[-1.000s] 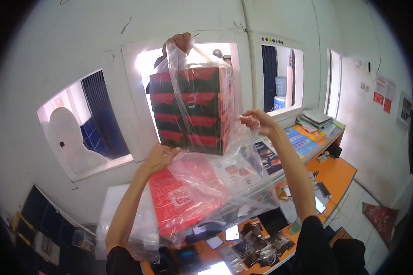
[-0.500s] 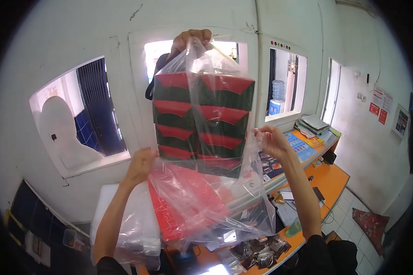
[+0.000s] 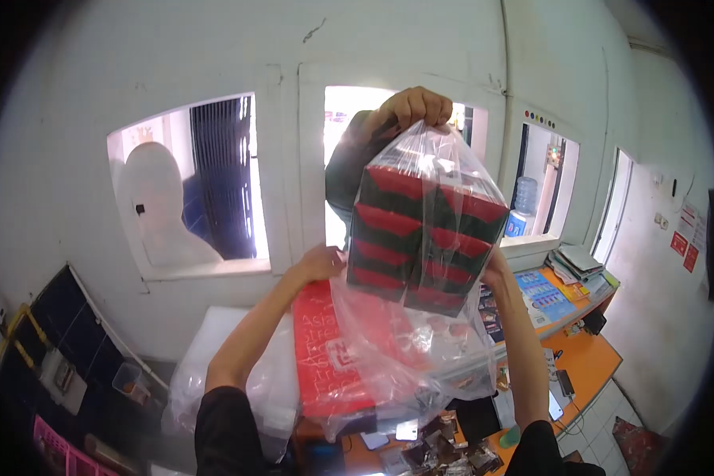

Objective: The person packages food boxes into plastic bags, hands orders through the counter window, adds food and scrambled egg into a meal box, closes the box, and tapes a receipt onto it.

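Observation:
A co-worker's hand [image 3: 420, 106] reaches through the middle window and grips the top of a clear bag of stacked red and dark green boxes [image 3: 428, 234]. Below and around the stack's base hangs a second clear plastic bag [image 3: 444, 357]. At the left of the boxes, my left hand [image 3: 320, 262] is closed on that lower bag's edge. My right hand [image 3: 494, 270] is closed at the right side, its fingertips partly hidden by the boxes; the bag's other edge rises to it. Behind the lower bag lies a red printed sheet or bag [image 3: 317, 349].
A plastic-wrapped white stack [image 3: 230, 357] stands left of the red item. Papers [image 3: 579, 262] and leaflets lie on the right ledge, beside an orange desk [image 3: 591, 369]. Small dark packets [image 3: 452, 452] and phones sit at the bottom. The window sill [image 3: 206, 272] runs along the wall.
The boxed bag has tilted and sits lower between my hands, shifted right in view as the camera turned left. My right hand is now partly behind the boxes.

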`<state>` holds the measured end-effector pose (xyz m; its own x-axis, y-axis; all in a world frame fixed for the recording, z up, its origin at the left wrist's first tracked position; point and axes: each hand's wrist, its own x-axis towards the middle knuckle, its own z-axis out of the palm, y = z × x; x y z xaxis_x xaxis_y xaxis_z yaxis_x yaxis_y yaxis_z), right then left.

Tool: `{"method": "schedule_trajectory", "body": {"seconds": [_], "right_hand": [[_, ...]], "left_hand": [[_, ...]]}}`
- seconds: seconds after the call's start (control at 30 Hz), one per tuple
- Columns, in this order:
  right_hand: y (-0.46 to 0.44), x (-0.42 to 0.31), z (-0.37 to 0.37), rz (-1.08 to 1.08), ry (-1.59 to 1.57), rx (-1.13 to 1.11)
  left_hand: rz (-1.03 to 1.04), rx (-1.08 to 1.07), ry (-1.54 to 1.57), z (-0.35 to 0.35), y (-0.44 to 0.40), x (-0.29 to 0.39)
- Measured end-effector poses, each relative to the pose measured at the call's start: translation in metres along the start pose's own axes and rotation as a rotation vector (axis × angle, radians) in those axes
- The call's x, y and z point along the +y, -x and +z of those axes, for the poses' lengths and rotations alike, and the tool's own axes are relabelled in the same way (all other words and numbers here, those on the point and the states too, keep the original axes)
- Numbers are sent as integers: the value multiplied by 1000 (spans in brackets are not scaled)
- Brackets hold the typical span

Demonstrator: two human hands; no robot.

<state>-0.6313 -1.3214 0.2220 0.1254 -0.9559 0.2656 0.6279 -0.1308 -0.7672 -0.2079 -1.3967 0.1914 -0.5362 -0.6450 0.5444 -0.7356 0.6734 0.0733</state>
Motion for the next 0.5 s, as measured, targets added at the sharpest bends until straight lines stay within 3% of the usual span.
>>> {"method": "schedule_trajectory", "body": {"seconds": [0.07, 0.1, 0.13, 0.23, 0.27, 0.3, 0.47, 0.5], "right_hand": [[2, -3, -3, 29, -42, -57], [0, -5, -10, 34, -47, -58], [-1, -8, -16, 11, -68, -88], [18, -19, 2, 71, -216, -195], [18, -22, 0, 60, -191, -158], [21, -24, 1, 57, -177, -134], [35, -31, 17, 11, -108, -186], [36, -32, 19, 30, -101, -192]], "left_hand": [[16, -433, -35, -13, -7, 23], [11, -438, -37, 12, -9, 9], [121, -419, 182, 44, -11, -10], [347, -218, 412, 59, -15, -17], [201, -254, 495, 48, -21, -11], [183, -217, 523, 38, -25, -3], [373, 137, 294, -13, -10, 36], [239, 69, 151, -11, -4, 28]]}}
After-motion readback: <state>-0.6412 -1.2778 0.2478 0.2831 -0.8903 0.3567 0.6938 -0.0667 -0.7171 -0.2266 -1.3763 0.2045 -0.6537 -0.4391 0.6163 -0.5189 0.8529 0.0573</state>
